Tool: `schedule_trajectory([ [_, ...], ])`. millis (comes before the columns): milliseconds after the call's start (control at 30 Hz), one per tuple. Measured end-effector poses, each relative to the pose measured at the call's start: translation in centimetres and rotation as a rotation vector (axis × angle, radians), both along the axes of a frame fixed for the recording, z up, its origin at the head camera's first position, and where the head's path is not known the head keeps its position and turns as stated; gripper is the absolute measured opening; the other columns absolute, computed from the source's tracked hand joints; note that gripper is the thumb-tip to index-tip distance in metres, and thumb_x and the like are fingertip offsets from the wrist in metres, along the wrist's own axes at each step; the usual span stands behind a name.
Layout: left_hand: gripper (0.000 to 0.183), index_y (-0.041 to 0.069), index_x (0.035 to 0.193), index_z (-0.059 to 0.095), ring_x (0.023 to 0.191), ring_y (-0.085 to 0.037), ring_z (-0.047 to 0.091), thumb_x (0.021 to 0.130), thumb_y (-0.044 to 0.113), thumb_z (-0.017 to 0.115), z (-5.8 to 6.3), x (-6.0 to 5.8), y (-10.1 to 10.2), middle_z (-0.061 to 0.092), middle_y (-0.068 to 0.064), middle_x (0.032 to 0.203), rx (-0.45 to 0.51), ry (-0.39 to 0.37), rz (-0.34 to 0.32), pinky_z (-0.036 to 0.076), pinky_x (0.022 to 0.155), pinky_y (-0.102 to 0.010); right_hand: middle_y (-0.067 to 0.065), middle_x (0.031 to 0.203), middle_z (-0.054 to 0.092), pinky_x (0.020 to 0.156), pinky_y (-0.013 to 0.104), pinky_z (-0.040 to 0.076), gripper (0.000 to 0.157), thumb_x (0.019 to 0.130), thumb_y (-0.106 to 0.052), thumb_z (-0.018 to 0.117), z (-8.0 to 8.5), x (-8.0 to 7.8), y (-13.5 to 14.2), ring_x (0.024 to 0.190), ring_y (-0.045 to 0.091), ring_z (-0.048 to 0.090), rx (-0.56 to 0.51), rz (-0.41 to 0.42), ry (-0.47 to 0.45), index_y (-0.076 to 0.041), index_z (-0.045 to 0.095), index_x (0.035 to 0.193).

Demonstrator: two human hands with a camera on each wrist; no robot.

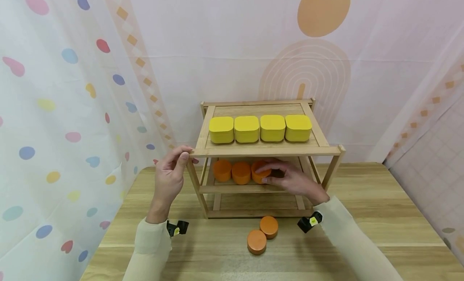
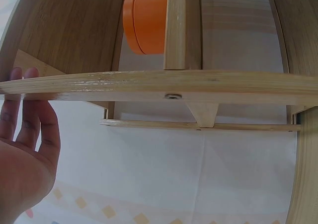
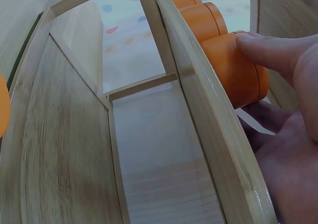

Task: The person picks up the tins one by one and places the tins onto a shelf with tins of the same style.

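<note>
A wooden shelf rack (image 1: 266, 151) stands on the table. My left hand (image 1: 173, 168) grips its front left corner at the top board, the fingers curled over the wood in the left wrist view. On the middle shelf, three round orange tins sit in a row. My right hand (image 1: 291, 179) reaches in under the top board and holds the rightmost orange tin (image 3: 231, 70) between thumb and fingers. The middle orange tin (image 1: 241, 173) and the left orange tin (image 1: 222, 170) stand beside it.
Several yellow square tins (image 1: 247, 129) line up on the top shelf. Two more orange tins (image 1: 256, 242) lie on the table (image 1: 214, 253) before the rack, touching or nearly so. The bottom shelf (image 1: 257, 202) lies low behind them. A patterned curtain (image 1: 224, 47) hangs behind.
</note>
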State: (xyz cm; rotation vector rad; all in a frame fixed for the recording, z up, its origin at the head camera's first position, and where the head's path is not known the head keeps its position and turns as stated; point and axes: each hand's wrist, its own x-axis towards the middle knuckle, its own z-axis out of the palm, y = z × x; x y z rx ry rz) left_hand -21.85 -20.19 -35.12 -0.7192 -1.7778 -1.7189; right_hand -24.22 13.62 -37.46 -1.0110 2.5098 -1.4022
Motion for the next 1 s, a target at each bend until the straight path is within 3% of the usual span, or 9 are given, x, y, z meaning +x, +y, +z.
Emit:
schedule_trajectory([
  [100,0.024,-0.017,0.108,0.059,0.080,-0.010,0.068,0.101,0.005,0.054,0.08,0.01,0.04,0.070,0.003,0.104,-0.003,0.005,0.003,0.056,0.080,-0.023,0.000,0.128,0.063,0.090,0.036,0.049,0.025,0.096,-0.019,0.067,-0.01,0.01,-0.01,0.110,0.020,0.058,0.001,0.008,0.004,-0.022,0.071,0.120],
  [167,0.023,-0.017,0.107,0.059,0.080,-0.010,0.068,0.101,0.005,0.054,0.12,0.02,0.06,0.070,0.003,0.104,-0.004,0.008,0.003,0.057,0.079,-0.023,0.003,0.134,0.060,0.098,0.043,0.048,0.026,0.096,-0.018,0.067,-0.03,0.03,0.00,0.121,0.024,0.055,0.004,0.007,0.008,-0.022,0.071,0.121],
  [367,0.021,-0.016,0.107,0.060,0.080,-0.010,0.068,0.101,0.003,0.054,0.09,-0.04,0.06,0.070,0.004,0.104,-0.011,0.007,0.010,0.056,0.080,-0.023,0.014,0.151,0.044,0.109,0.057,0.038,0.026,0.096,-0.017,0.066,-0.15,0.15,0.11,0.141,0.036,0.038,0.011,0.004,0.009,-0.020,0.072,0.121],
  [1000,0.023,-0.016,0.108,0.060,0.080,-0.010,0.068,0.101,0.005,0.054,0.13,0.04,0.07,0.070,0.004,0.103,-0.006,0.004,0.010,0.056,0.081,-0.023,0.013,0.154,0.039,0.110,0.057,0.037,0.026,0.097,-0.020,0.065,-0.47,0.05,0.14,0.143,0.035,0.034,0.006,0.012,-0.007,-0.020,0.072,0.122],
])
